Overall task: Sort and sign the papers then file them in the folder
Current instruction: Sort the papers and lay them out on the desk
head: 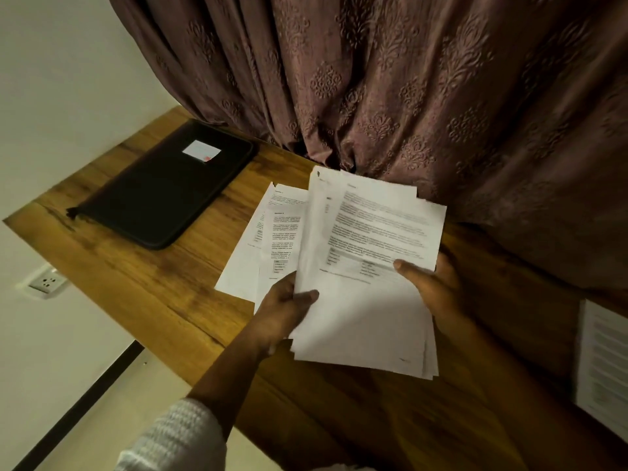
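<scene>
Both of my hands hold a stack of printed white papers (pixel 367 266) above the wooden table (pixel 163 300). My left hand (pixel 285 311) grips the stack's left edge, thumb on top. My right hand (pixel 431 287) grips the right edge, thumb pressed on the top sheet. Two more printed sheets (pixel 265 239) lie flat on the table to the left, partly under the held stack. A black zipped folder (pixel 163 188) with a white label lies shut at the table's far left. No pen is visible.
A brown patterned curtain (pixel 407 96) hangs right behind the table. Another printed sheet (pixel 605 365) lies at the right edge of view. A wall socket (pixel 46 283) sits below the table's left edge, beside a white wall.
</scene>
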